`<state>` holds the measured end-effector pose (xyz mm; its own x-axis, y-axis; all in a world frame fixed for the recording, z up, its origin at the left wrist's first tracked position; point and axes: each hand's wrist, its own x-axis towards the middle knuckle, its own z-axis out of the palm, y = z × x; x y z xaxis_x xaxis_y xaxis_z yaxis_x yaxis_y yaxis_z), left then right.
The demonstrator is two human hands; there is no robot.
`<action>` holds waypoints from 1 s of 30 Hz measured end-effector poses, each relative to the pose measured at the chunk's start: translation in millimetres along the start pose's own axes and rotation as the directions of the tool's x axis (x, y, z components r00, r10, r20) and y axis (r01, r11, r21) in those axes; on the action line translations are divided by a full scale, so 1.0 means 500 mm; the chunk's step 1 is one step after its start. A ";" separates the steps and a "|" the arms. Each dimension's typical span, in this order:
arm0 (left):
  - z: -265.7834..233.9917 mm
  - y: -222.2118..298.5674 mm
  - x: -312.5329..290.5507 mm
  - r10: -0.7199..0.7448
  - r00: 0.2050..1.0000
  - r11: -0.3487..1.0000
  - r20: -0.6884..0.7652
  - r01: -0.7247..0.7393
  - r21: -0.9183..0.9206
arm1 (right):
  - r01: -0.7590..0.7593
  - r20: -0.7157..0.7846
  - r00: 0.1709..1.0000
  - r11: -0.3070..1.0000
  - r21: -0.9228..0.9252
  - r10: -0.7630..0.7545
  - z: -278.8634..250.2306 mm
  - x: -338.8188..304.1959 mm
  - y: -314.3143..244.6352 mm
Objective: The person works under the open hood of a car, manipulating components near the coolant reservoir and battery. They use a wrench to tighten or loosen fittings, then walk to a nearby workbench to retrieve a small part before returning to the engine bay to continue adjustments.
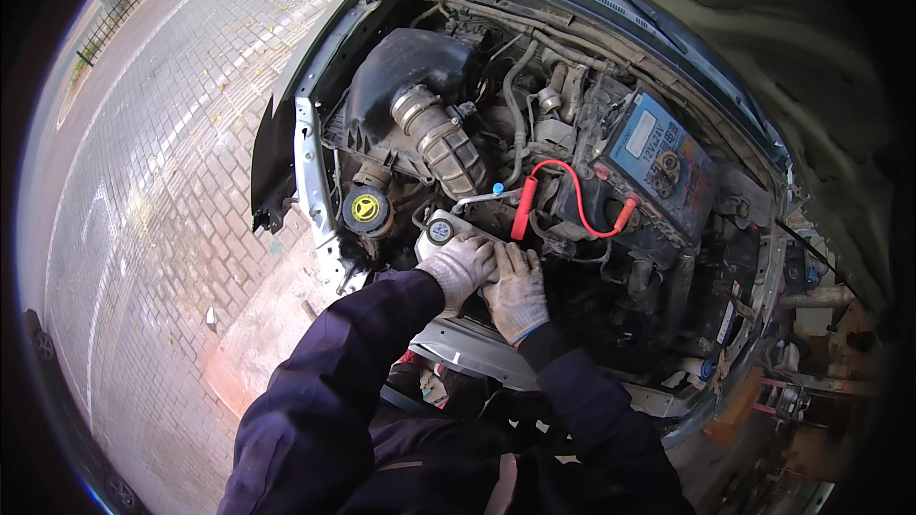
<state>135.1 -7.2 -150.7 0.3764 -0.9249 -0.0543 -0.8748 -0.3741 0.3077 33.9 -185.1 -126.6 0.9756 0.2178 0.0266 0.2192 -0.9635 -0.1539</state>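
Observation:
Both hands wear whitish work gloves with grey soiling and meet at the front of the engine bay. My left hand (462,273) rests against a white plastic reservoir (460,229) with a dark round cap (440,232). Its fingers are bent and point toward the right hand. Close beside it, my right hand (516,294) reaches forward with fingers bent down and held together. The fingertips of both hands press at the same spot by the reservoir's right end. Whatever lies under them is hidden. Just ahead is a red cable (575,181) with a red grip (524,208).
A blue printed box (658,167) lies tilted at the right of the bay. A black air-filter housing (412,76) with a ribbed intake hose (444,143) sits further back. Left stands a black cap with a yellow symbol (365,208). The raised hood (811,86) hangs at right.

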 end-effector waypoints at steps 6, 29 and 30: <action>-0.008 0.002 0.001 -0.024 0.998 1.000 0.056 0.025 -0.018 | -0.089 0.006 0.996 0.993 0.071 0.089 0.019 -0.003 -0.004; 0.021 -0.007 0.003 0.020 0.995 0.998 -0.099 -0.026 -0.058 | 0.056 -0.028 0.998 0.988 0.145 -0.052 -0.013 -0.009 0.010; 0.022 -0.007 0.002 0.022 0.995 0.999 -0.102 -0.026 -0.036 | 0.061 -0.031 0.998 0.988 0.144 -0.057 -0.012 -0.009 0.009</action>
<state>135.3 -7.5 -162.2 0.3864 -0.9210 0.0498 -0.8727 -0.3476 0.3429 30.4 -191.5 -121.3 0.9614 0.2672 0.0661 0.2747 -0.9159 -0.2927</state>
